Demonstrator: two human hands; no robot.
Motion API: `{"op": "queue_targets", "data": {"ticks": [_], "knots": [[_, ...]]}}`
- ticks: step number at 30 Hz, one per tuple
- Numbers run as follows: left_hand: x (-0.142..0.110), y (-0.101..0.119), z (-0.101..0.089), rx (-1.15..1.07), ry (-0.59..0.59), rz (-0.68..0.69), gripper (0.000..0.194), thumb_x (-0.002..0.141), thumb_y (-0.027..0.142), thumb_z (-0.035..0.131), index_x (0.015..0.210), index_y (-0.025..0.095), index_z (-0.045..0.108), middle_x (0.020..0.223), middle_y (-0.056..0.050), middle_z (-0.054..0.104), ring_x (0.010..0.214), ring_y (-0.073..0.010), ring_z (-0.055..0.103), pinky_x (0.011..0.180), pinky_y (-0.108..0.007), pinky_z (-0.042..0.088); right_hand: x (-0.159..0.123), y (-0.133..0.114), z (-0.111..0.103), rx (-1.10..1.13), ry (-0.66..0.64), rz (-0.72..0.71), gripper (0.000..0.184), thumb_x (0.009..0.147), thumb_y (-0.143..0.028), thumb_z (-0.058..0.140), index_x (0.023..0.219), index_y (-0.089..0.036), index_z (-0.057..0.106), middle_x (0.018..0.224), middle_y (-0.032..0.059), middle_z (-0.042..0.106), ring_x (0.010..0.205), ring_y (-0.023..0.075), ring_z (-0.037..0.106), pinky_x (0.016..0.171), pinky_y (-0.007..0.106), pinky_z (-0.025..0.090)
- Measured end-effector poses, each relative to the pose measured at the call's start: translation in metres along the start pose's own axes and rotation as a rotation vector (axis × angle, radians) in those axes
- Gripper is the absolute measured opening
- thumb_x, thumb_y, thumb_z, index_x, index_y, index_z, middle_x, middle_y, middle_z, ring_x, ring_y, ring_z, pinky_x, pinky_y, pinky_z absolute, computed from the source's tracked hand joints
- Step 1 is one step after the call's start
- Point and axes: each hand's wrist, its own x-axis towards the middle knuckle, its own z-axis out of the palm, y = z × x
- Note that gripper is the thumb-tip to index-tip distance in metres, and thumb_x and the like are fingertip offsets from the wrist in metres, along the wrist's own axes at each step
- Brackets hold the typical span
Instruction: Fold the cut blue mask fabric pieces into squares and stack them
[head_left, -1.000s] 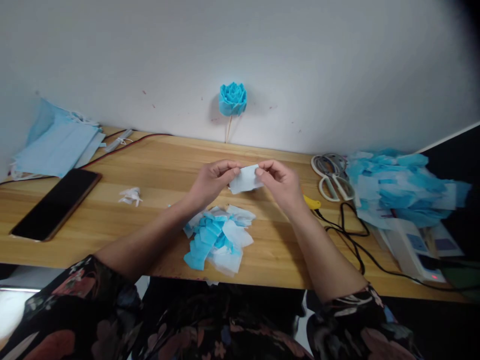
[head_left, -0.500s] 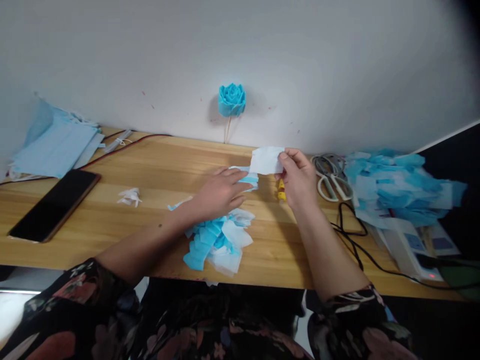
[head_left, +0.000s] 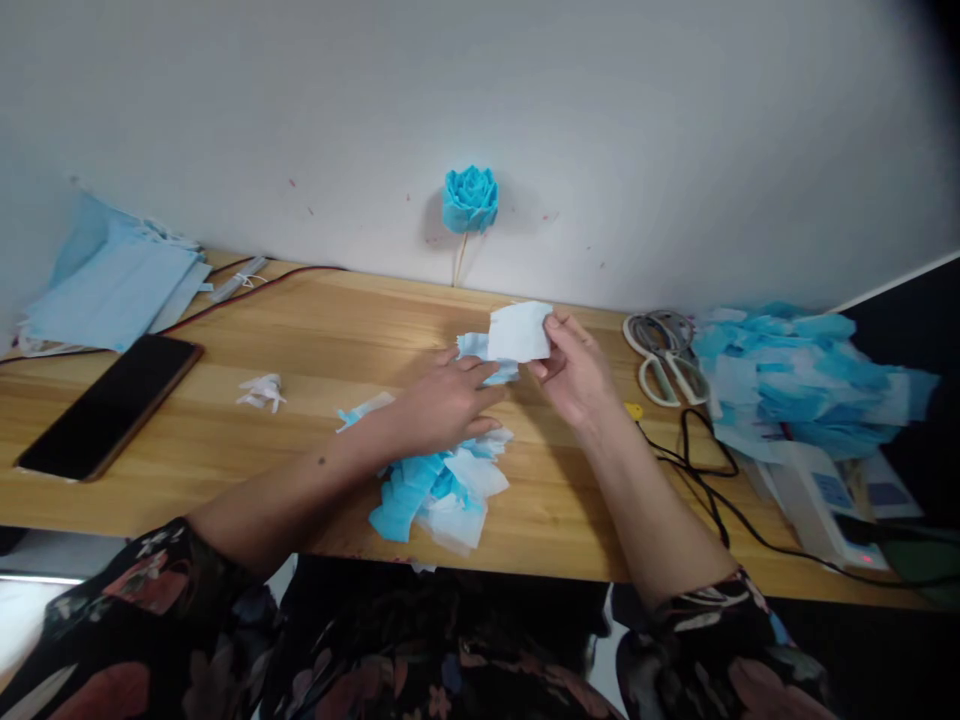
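Between the thumb and fingers of my right hand (head_left: 574,365) is a white fabric piece (head_left: 519,331), raised a little above the table. My left hand (head_left: 450,400) lies palm down with its fingers stretched out, resting at the edge of some light-blue fabric pieces (head_left: 471,346). The held piece overlaps these pieces in view, and the left fingers cover part of them. Nearer the front edge, just below my left hand, lies a loose heap of blue and white fabric petals (head_left: 435,490).
A blue fabric rose (head_left: 470,200) on a stick leans on the wall. Face masks (head_left: 116,285) and a phone (head_left: 112,405) lie left, with white scraps (head_left: 262,391) beside them. Scissors (head_left: 667,378), black cables (head_left: 705,490) and a blue fabric pile (head_left: 802,370) are right.
My right hand has moved left and slightly down with the white fabric piece. My left hand has shifted slightly down and stays flat. The yellow thing now shows right of my right wrist.
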Motion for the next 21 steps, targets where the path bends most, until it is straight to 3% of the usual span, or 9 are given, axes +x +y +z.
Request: {"op": "queue_targets", "data": {"ticks": [6, 9, 17, 21], "knots": [[0.000, 0.000, 0.003, -0.047, -0.040, -0.005, 0.036, 0.097, 0.049, 0.060, 0.114, 0.019, 0.072, 0.120, -0.013, 0.072, 0.116, -0.0344, 0.062, 0.102, -0.049, 0.043, 0.000, 0.017, 0.002, -0.253, 0.045, 0.081, 0.036, 0.063, -0.047, 0.083, 0.082, -0.021, 0.067, 0.061, -0.0062, 0.057, 0.050, 0.0073, 0.046, 0.039, 0.019, 0.038], [0.000, -0.001, 0.005, -0.064, -0.032, -0.006, 0.038, 0.097, 0.050, 0.060, 0.116, 0.020, 0.072, 0.117, -0.013, 0.072, 0.114, -0.0341, 0.062, 0.099, -0.048, 0.044, 0.001, 0.019, 0.002, -0.279, 0.086, 0.069, 0.034, 0.064, -0.046, 0.080, 0.083, -0.020, 0.067, 0.061, -0.0065, 0.058, 0.048, 0.0075, 0.047, 0.038, 0.020, 0.040], [-0.001, 0.000, 0.000, -0.064, -0.079, -0.017, 0.039, 0.098, 0.050, 0.058, 0.120, 0.019, 0.071, 0.128, -0.013, 0.069, 0.119, -0.0334, 0.062, 0.103, -0.048, 0.045, 0.001, 0.022, 0.002, -0.232, 0.123, 0.064, 0.031, 0.063, -0.039, 0.078, 0.085, -0.020, 0.067, 0.065, -0.0062, 0.062, 0.052, 0.0082, 0.051, 0.040, 0.020, 0.044], [-0.001, 0.000, -0.003, -0.066, -0.070, -0.017, 0.039, 0.098, 0.044, 0.060, 0.127, 0.018, 0.068, 0.149, -0.016, 0.056, 0.132, -0.0335, 0.057, 0.109, -0.048, 0.044, 0.000, 0.029, 0.003, -0.238, 0.099, 0.060, 0.043, 0.066, -0.035, 0.077, 0.105, -0.022, 0.064, 0.067, -0.0048, 0.067, 0.061, 0.0141, 0.065, 0.045, 0.022, 0.049]]}}
